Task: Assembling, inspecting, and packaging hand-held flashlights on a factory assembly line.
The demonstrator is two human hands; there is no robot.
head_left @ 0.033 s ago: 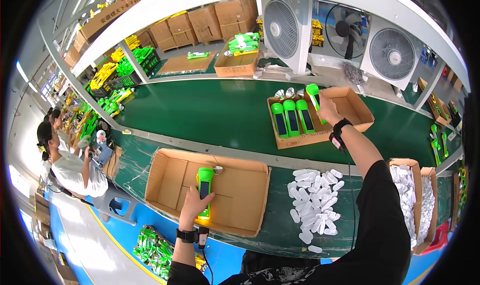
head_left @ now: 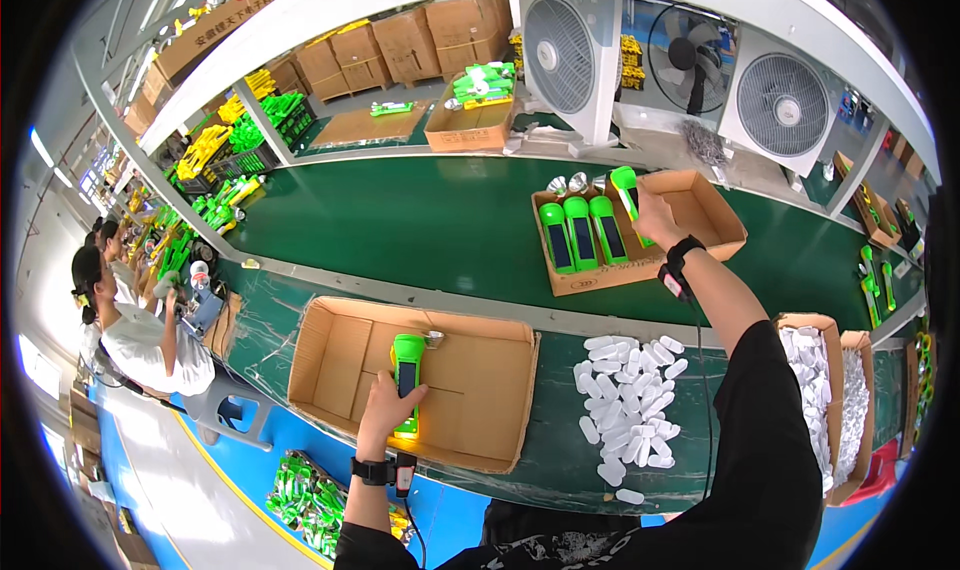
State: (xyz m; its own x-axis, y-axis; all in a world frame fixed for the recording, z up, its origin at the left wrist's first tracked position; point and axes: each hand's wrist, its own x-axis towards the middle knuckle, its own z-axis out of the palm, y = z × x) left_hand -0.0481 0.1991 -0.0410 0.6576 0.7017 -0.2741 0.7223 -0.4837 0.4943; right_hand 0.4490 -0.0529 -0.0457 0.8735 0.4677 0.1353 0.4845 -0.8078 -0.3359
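My left hand [head_left: 385, 402] grips a green flashlight [head_left: 407, 365] lying inside a shallow open cardboard tray [head_left: 480, 420] on the near bench. My right hand [head_left: 655, 215] reaches out over the green conveyor belt [head_left: 400, 220] and holds another green flashlight [head_left: 628, 192] at a smaller cardboard box [head_left: 700, 205]. Three green flashlights [head_left: 580, 232] lie side by side in the left part of that box, with silver reflector heads [head_left: 568, 183] at their far ends.
A pile of small white plastic parts [head_left: 630, 410] lies right of the tray. Boxes of white parts [head_left: 820, 390] stand at the far right. Fans [head_left: 560, 40] and cartons [head_left: 470, 120] line the far shelf. Seated workers [head_left: 130, 330] are on the left. Green flashlights [head_left: 310, 500] sit in a bin below.
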